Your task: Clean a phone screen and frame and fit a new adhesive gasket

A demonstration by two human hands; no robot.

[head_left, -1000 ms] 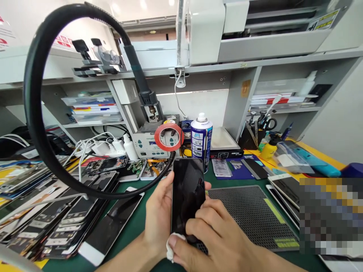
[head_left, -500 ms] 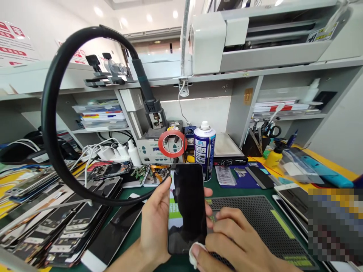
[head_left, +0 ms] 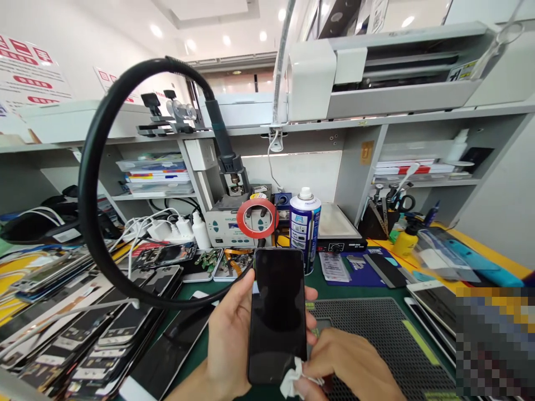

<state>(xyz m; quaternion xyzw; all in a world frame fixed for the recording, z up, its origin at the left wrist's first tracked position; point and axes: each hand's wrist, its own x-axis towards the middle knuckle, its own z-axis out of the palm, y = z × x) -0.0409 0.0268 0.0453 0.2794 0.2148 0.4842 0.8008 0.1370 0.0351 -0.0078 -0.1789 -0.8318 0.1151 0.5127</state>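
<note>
A black smartphone is held upright, its dark glass screen facing me. My left hand wraps round it from behind, thumb on the left edge and fingertips showing past the right edge. In my right hand a crumpled white tissue is pinched between thumb and fingers. The tissue lies at the phone's lower right corner, against or just in front of the glass. Behind the right hand is a grey perforated mat.
Phone screens and parts are stacked on the left under a thick black hose. Beyond the phone stand a blue spray can, a red tape roll and a soldering-type station. A yellow bottle stands to the right.
My right hand has turned, and more of the white tissue shows. The reflections on the phone's screen have mostly gone dark. The whole view has tilted up slightly.
</note>
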